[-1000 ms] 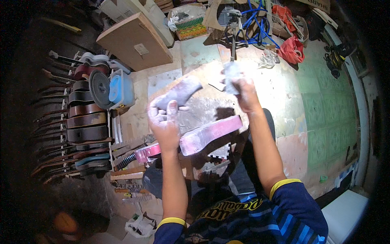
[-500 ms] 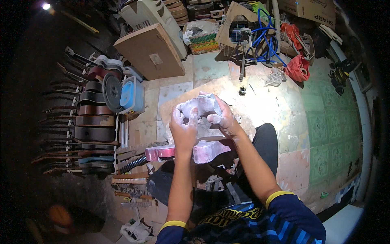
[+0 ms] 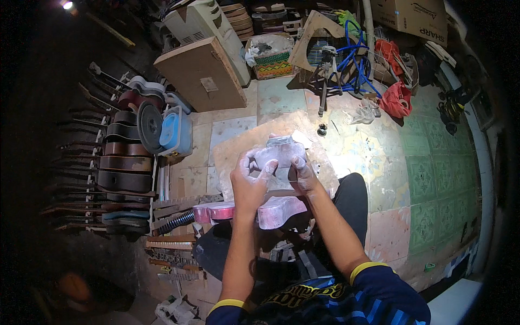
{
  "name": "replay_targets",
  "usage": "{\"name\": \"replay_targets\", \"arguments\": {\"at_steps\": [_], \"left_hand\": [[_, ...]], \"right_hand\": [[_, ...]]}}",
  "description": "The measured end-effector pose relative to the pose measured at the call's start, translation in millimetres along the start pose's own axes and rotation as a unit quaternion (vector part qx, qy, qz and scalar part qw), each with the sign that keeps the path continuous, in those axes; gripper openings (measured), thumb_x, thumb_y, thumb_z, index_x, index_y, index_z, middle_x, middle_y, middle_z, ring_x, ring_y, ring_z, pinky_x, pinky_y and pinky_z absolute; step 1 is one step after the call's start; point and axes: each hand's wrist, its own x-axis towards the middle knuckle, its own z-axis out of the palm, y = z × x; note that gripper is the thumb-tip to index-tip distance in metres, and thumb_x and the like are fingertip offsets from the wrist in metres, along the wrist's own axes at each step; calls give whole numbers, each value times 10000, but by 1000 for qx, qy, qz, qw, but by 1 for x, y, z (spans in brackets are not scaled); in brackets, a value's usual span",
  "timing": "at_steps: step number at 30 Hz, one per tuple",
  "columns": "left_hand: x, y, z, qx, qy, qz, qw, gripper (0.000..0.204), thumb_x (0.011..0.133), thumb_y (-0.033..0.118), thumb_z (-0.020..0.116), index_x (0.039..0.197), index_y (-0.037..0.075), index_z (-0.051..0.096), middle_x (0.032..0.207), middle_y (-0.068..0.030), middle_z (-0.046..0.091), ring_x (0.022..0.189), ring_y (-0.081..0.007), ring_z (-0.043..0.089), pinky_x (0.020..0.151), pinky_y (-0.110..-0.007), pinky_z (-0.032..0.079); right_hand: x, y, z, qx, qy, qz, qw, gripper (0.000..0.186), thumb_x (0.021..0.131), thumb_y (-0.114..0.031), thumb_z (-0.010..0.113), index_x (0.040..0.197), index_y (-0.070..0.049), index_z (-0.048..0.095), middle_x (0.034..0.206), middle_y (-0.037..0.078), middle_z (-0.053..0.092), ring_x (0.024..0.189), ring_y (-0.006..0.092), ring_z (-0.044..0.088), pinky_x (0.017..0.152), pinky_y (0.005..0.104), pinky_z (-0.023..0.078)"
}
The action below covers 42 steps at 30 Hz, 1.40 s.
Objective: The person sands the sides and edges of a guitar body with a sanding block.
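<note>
Both my hands hold a pale, dusty grey-lilac sheet (image 3: 280, 153) in front of me. My left hand (image 3: 248, 181) grips its near left edge with the fingers spread over it. My right hand (image 3: 301, 174) pinches its right side. Under the hands a pink guitar-shaped body (image 3: 277, 212) lies across my lap, dusted white, and its pink end (image 3: 210, 212) sticks out to the left. A worn wooden board (image 3: 238, 147) lies on the floor beneath it all. My fingers are coated with pale dust.
A row of dark guitar bodies and necks (image 3: 124, 162) stands at the left beside a blue container (image 3: 174, 131). Farther off are a wooden box (image 3: 203, 73), a small tripod (image 3: 325, 76), blue hose (image 3: 355, 67) and a red bag (image 3: 398, 100). Green floor tiles (image 3: 433, 173) lie on the right.
My right hand has come back from a far reach toward the tripod and joined my left hand on the sheet. The sheet now sits higher, over the board.
</note>
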Motion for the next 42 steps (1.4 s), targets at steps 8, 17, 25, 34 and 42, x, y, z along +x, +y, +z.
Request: {"name": "replay_targets", "arguments": {"at_steps": [8,17,25,34,42], "left_hand": [[-1,2,2,-62,4,9,998,413,904,52,772,1269,-58,613,1147,-148,711,1042,-179,693,876,-312,556],[-4,8,8,-58,24,25,998,403,910,38,764,1267,-55,601,1156,-142,700,1044,-180,695,884,-309,556],[-8,5,12,75,111,67,989,317,816,88,848,1066,-3,676,934,-49,665,853,-146,596,801,-301,497],[-11,15,15,31,16,81,996,154,830,83,817,929,-14,751,841,-57,639,785,-154,597,717,-307,487],[8,1,8,99,144,82,981,205,923,180,788,916,-19,736,763,-10,613,669,-92,560,610,-265,457]], "right_hand": [[-4,11,-7,38,-21,23,999,979,833,-606,761,1499,37,441,1390,144,593,1275,240,582,1101,387,435],[-8,7,-5,53,-32,7,998,868,927,-579,680,1512,14,436,1403,143,587,1275,244,591,1084,395,469],[-11,-18,-7,205,-41,121,971,634,1033,-409,576,1535,-55,420,1449,155,573,1279,280,608,1092,447,495],[-24,-37,-9,221,-24,135,966,622,993,-322,667,1514,-73,434,1410,151,574,1234,287,625,1015,445,554],[-102,-36,23,-317,187,-66,927,704,915,-347,783,1438,16,481,1253,145,605,1137,213,631,977,348,522]]}}
